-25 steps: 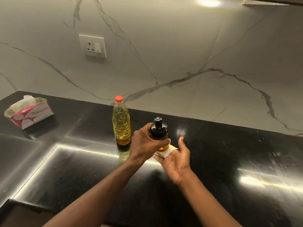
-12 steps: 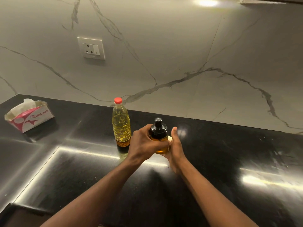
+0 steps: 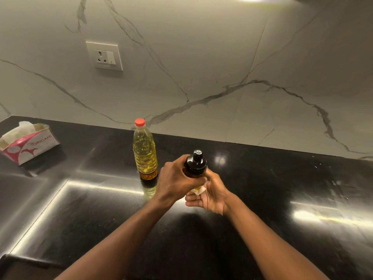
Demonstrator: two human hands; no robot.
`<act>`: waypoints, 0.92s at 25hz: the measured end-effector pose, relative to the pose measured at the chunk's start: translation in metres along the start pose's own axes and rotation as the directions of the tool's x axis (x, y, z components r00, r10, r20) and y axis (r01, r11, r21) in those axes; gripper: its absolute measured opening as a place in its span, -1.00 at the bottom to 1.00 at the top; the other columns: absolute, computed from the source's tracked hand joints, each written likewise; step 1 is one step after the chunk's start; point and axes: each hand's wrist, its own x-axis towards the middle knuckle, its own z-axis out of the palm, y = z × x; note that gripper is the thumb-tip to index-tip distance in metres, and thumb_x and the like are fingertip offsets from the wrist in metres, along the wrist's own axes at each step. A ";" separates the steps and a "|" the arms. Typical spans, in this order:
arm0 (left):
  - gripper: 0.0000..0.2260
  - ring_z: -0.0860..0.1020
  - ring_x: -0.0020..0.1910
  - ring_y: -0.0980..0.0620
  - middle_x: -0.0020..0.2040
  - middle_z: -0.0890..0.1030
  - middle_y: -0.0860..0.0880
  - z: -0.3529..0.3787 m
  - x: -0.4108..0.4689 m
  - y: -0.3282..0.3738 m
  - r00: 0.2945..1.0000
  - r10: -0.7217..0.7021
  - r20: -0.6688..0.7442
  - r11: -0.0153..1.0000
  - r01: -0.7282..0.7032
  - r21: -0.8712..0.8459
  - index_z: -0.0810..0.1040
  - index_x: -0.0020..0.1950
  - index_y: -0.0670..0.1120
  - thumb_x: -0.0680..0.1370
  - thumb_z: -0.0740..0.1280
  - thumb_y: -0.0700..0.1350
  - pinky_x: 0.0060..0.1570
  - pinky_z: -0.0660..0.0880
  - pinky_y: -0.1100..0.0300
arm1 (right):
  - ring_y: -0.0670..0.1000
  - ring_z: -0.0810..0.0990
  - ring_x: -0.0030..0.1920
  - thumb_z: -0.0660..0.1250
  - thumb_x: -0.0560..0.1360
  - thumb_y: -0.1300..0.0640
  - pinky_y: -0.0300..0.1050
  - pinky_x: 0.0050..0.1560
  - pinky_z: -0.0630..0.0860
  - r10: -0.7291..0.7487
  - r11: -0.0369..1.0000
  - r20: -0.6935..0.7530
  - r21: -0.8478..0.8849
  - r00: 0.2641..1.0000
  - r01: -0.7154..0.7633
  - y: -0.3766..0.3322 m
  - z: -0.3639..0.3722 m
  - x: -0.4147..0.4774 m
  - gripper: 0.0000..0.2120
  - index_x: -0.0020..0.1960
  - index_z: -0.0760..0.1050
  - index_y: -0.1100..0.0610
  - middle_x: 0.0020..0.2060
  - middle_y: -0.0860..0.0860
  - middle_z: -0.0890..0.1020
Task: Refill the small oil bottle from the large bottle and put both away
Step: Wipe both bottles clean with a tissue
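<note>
**Small bottle in hand, base cupped on tissue**

The small oil bottle [image 3: 195, 166] is near the middle of the view and seems to be lifted just clear of the bench [image 3: 282, 188]. The left grip [image 3: 175, 180] is wrapped round its amber shoulder, just under the black pump cap. The right grip [image 3: 212, 196] lies palm-up beneath it at about five o'clock, fingers relaxed and uncurled. A scrap of white tissue [image 3: 198, 191] sits between that palm and the bottle's base.

The large bottle [image 3: 145, 154] stands upright at ten o'clock from the small one, just beside the left knuckles. Its red cap [image 3: 139, 122] is on and it is mostly full of yellow oil. A tissue box [image 3: 30, 143] sits far off at nine o'clock.

The small bottle looks rigid and light enough for one hand, though whether it is glass cannot be told. Any oil film would make its wall slippery, so a full wrap below the cap is the safest hold, with the base supported. The pump head itself is a poor handle. The large bottle is probably thin plastic that gives when squeezed, and heavy, so it is best taken round the ribbed waist.
</note>
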 end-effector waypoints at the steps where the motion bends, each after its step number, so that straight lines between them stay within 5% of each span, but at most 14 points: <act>1: -0.44 0.68 0.00 0.17 0.03 0.72 0.09 -0.001 0.003 -0.003 1.000 0.003 -0.005 1.000 -0.003 0.010 0.60 0.30 0.02 0.36 0.63 0.12 0.03 0.66 0.07 | 0.25 0.74 -0.10 0.13 0.61 -0.42 0.15 -0.03 0.71 0.011 1.000 -0.008 -0.018 1.000 -0.011 0.001 -0.002 -0.003 -0.16 0.20 0.65 0.37 -0.02 0.36 0.67; 7: -0.39 0.67 0.05 0.10 0.10 0.71 0.04 0.000 0.022 -0.036 0.997 -0.063 -0.054 0.997 0.066 0.049 0.59 0.32 -0.02 0.34 0.65 0.13 0.07 0.66 0.09 | 0.23 0.78 -0.11 0.31 0.67 0.17 0.09 -0.15 0.74 -0.090 0.988 -0.218 -0.143 0.972 0.059 0.001 -0.004 -0.024 -0.69 0.28 0.51 0.39 -0.01 0.34 0.73; 12: -0.40 0.67 0.07 0.11 0.09 0.71 0.08 0.015 0.036 -0.068 0.981 -0.172 -0.091 0.985 0.171 -0.019 0.60 0.28 0.02 0.30 0.67 0.11 0.10 0.65 0.15 | 0.35 0.73 0.04 0.35 0.63 0.25 0.26 0.06 0.67 -0.193 0.968 -0.358 -0.224 0.914 0.116 0.006 -0.012 -0.035 -0.76 0.23 0.53 0.38 0.03 0.36 0.72; 23: -0.32 0.66 0.14 0.08 0.15 0.71 0.06 0.052 0.058 -0.122 0.964 -0.266 -0.006 0.964 0.266 0.011 0.57 0.34 0.07 0.26 0.66 0.16 0.21 0.63 0.00 | 0.18 0.76 0.05 0.49 0.54 0.21 0.23 0.10 0.69 -0.146 0.956 -0.352 -0.289 0.925 0.041 0.036 -0.020 -0.042 -0.75 0.17 0.63 0.29 0.02 0.23 0.75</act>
